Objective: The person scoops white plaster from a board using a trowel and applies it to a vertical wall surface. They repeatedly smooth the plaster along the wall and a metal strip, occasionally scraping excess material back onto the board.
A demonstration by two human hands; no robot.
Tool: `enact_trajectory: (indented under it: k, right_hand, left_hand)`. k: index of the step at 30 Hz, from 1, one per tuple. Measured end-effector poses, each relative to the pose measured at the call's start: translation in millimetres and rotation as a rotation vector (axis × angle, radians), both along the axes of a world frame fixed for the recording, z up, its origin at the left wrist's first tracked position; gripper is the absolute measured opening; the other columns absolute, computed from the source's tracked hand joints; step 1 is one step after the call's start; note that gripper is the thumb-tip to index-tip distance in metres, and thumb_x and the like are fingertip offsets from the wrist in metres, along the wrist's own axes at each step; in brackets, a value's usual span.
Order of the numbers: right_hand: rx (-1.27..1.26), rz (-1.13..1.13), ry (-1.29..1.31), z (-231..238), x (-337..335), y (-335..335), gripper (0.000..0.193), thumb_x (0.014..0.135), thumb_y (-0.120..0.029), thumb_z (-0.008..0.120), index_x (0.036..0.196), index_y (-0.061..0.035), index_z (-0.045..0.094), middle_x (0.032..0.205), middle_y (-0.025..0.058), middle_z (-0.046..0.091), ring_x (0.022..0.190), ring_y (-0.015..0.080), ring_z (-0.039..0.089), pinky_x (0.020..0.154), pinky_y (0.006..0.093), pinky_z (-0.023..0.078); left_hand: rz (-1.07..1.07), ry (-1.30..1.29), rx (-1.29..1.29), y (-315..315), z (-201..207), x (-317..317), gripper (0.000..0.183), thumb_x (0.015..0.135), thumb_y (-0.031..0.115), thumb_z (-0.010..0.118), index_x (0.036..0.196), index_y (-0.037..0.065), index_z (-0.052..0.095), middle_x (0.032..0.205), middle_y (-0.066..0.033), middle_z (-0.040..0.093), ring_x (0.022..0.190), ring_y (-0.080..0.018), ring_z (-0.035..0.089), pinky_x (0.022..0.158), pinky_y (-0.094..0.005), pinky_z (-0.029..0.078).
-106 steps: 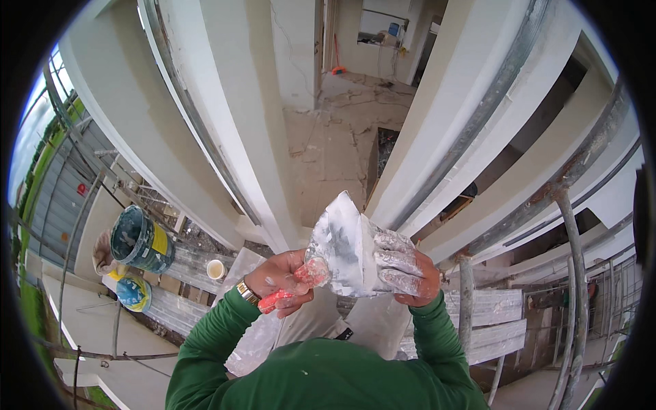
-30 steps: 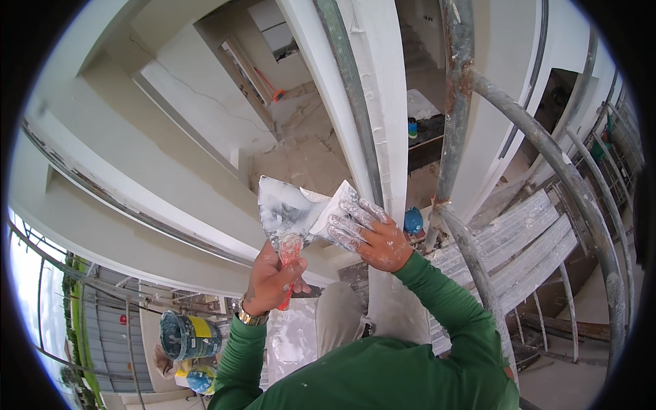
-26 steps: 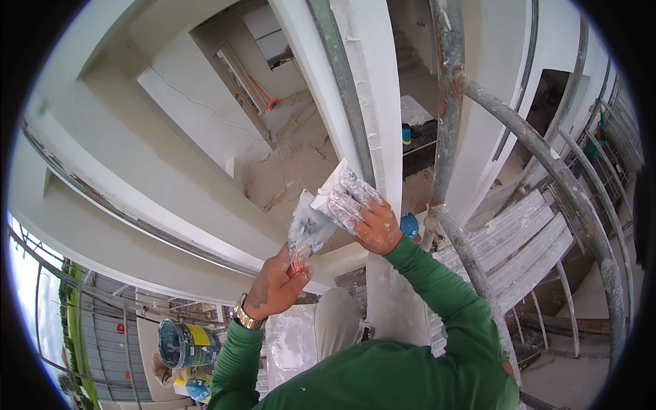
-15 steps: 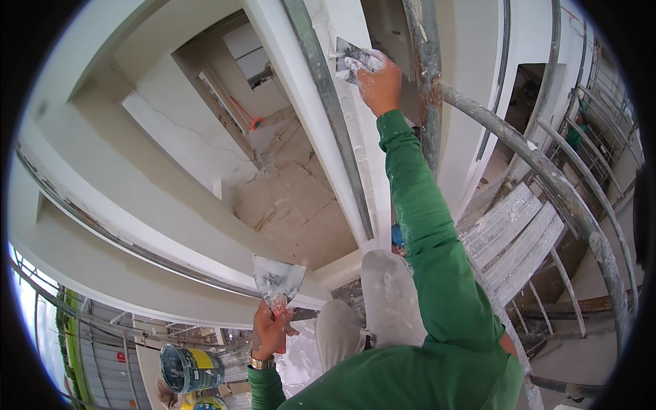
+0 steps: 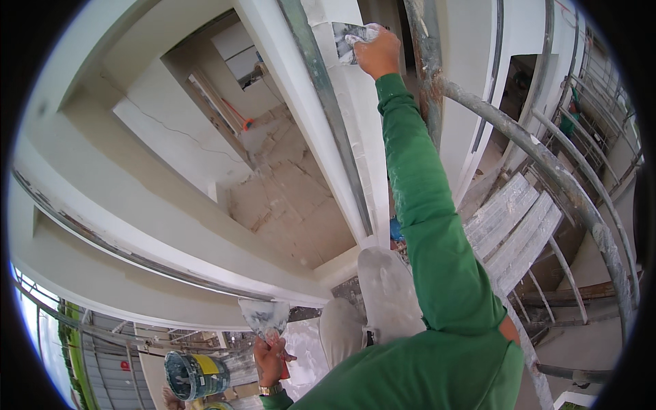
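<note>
High on a white column face (image 5: 361, 116), my right hand (image 5: 377, 53) grips a putty knife (image 5: 347, 42) whose blade lies against the surface. White putty coats the fingers and the blade. Low at the left, my left hand (image 5: 270, 361) is closed round the red handle of a second, wider putty knife (image 5: 264, 316). Its blade points up and is smeared with white putty. A dark strip (image 5: 321, 89) runs along the column's left side.
Scaffold pipes (image 5: 509, 123) curve past on my right, with worn planks (image 5: 523, 232) below them. A bucket (image 5: 197, 374) with a yellow label stands at lower left. Through the opening is a dusty floor (image 5: 287, 198) with an orange-red broom (image 5: 247, 124). A person (image 5: 571, 113) is far right.
My right hand has moved up the column with its putty knife. My left hand and the wider putty knife have dropped lower and slightly left.
</note>
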State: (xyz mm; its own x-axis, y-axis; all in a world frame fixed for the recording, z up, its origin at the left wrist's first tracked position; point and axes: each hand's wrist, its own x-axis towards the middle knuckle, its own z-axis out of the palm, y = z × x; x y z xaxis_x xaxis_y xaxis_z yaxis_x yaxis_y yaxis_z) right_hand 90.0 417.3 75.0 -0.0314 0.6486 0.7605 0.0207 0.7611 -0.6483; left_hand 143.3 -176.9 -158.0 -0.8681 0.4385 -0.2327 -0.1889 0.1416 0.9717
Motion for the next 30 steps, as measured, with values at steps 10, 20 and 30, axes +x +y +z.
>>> enact_trajectory:
  k: [10,20,30]
  right_hand:
    - [-0.313,0.542,0.216,-126,42,-140,0.030,0.070,-0.007,0.064,0.099,0.0036,0.063,0.082,0.0231,0.065,0.074,0.0296,0.062,0.072,0.0363,0.049]
    - [-0.732,0.743,0.243,-199,79,-200,0.022,0.074,-0.006,0.066,0.094,0.0036,0.063,0.072,0.0155,0.063,0.066,0.0206,0.059,0.063,0.0349,0.048]
    - [-0.958,0.974,0.247,-263,60,-172,0.040,0.077,0.005,0.065,0.116,0.0043,0.055,0.091,0.0067,0.065,0.076,0.0112,0.061,0.064,0.0264,0.051]
  left_hand:
    - [-0.018,-0.039,-0.010,25,-27,15,0.015,0.083,-0.003,0.054,0.096,0.001,0.048,0.060,-0.0039,0.050,0.040,-0.0139,0.047,0.040,-0.0309,0.048]
    - [-0.016,-0.082,-0.100,8,-40,30,0.012,0.086,0.005,0.057,0.097,0.008,0.052,0.071,0.0028,0.048,0.054,-0.0038,0.042,0.041,-0.0166,0.030]
    - [0.065,-0.326,-0.011,-25,-86,80,0.015,0.083,-0.002,0.053,0.097,-0.001,0.049,0.061,-0.0070,0.052,0.042,-0.0162,0.051,0.045,-0.0340,0.054]
